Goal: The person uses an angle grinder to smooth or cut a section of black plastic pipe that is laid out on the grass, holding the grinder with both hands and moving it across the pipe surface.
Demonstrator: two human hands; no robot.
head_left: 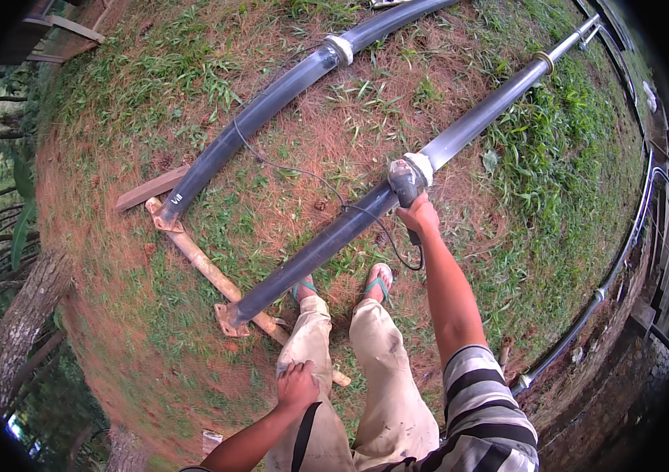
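Observation:
My right hand [422, 216] is wrapped round the dark body of a corded angle grinder [404, 181]. The grinder's head lies against a pale collar [421, 167] on the near dark metal pipe [319, 250]; its disc is hidden from me. Beyond that collar the pipe is shiny bare metal. Curled into a fist, my left hand [297, 384] rests on my left thigh, with nothing visible in it. The pipe's near end carries a rusty flange plate [230, 320], propped on a wooden pole [207, 269].
A second dark pipe [252, 118] with a pale collar [339, 50] lies to the left, near a wooden plank [151, 187]. The black power cord [303, 171] trails across both pipes. My sandalled feet [379, 283] stand beside the near pipe. Tree trunks [26, 326] rise at left; a long pipe [578, 334] curves along the right.

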